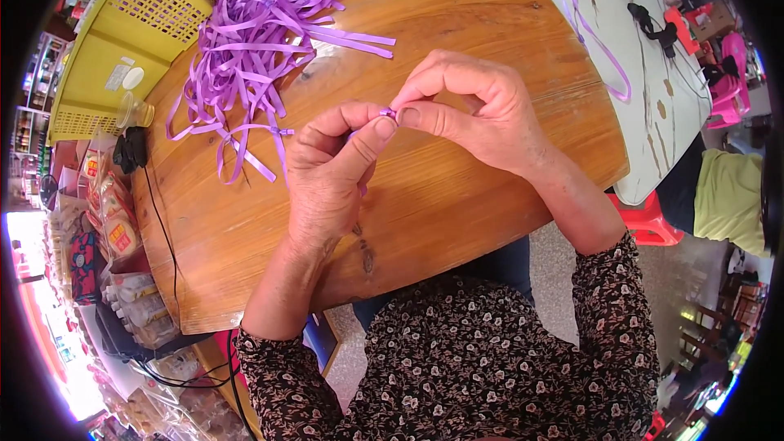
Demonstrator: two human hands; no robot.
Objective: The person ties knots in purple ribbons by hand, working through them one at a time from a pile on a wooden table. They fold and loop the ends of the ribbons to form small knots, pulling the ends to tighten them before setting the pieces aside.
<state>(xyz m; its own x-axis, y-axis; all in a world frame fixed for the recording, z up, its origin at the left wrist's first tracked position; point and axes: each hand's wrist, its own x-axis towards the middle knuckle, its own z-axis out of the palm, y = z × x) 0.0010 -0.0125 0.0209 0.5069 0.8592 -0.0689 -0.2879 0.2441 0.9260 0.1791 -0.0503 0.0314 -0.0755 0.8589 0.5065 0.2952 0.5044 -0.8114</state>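
Observation:
Both hands meet above the wooden table [457, 204], pinching a small gathered part of a purple ribbon [389, 113] between thumbs and forefingers. My left hand [327, 171] is closed on it from the left side. From the right, my right hand [482, 110] grips the same spot with its fingertips. A bit of purple shows beneath the left palm; the rest of this ribbon is mostly hidden by that hand. Just beyond the left hand lies a large tangled heap of purple ribbons [245, 57], with some loose ends trailing toward me.
A yellow plastic crate [122, 41] stands at the far left, near a clear plastic cup [133, 110]. Along the table's left side runs a black cable [163, 229]. One purple ribbon loop [608, 57] lies on a white marbled table [653, 114] at right, beside a red stool [649, 220].

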